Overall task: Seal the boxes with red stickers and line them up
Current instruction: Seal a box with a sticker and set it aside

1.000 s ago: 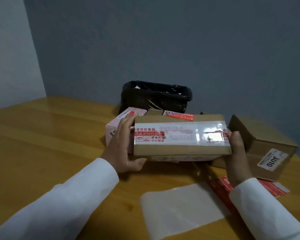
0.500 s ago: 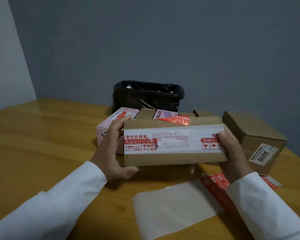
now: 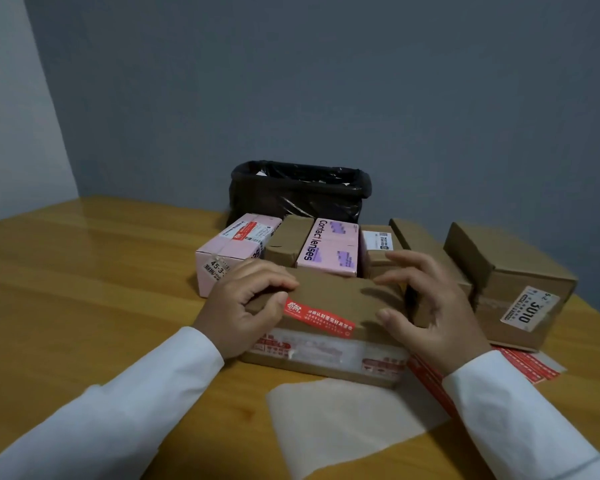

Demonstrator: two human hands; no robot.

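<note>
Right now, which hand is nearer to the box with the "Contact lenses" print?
Left. The left hand grips the brown box's left end, just below-left of the Contact lenses box; the right hand is further right.

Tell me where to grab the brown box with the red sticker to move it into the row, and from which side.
Take the brown box by its two short ends, one hand from the left and one from the right. It lies flat and long across the table, and other boxes crowd its far side, so the ends are the free faces. That also keeps fingers off the red sticker.
</note>
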